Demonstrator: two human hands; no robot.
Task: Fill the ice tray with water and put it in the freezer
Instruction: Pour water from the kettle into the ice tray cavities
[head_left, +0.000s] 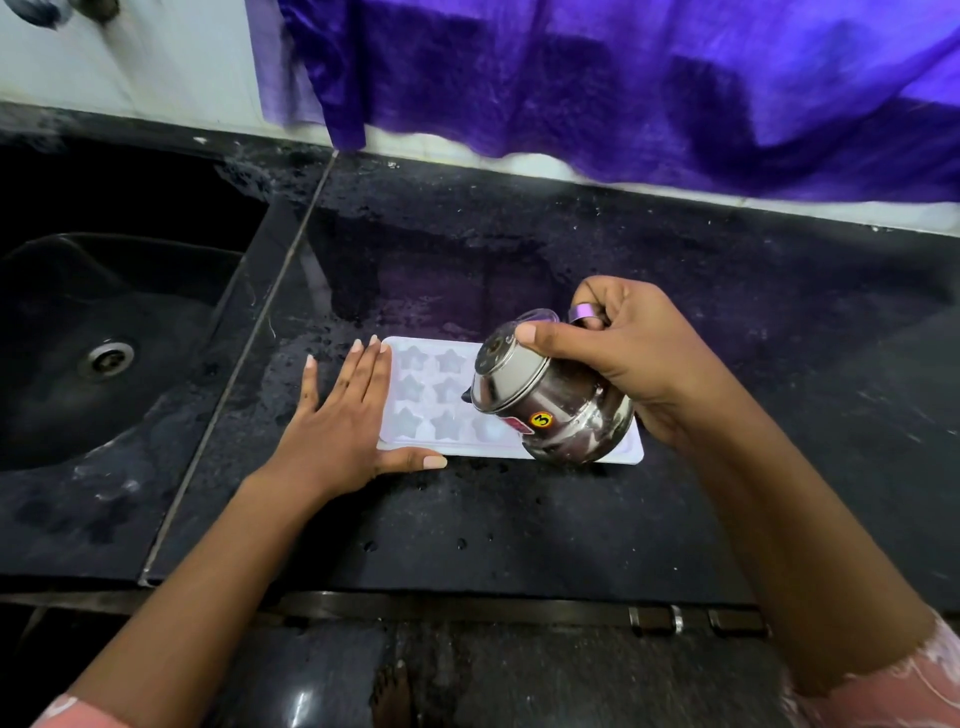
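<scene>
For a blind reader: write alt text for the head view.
A person's right hand tilts a steel jug over a white star-mould ice tray on a black countertop, while the left hand lies flat against the tray's left end. A dark sink is to the left; purple cloth hangs behind.

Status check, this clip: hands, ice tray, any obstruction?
Left hand flat against ice tray, left end. Right hand grips steel pot, tilted over tray. Pot hides tray's right part.
</scene>
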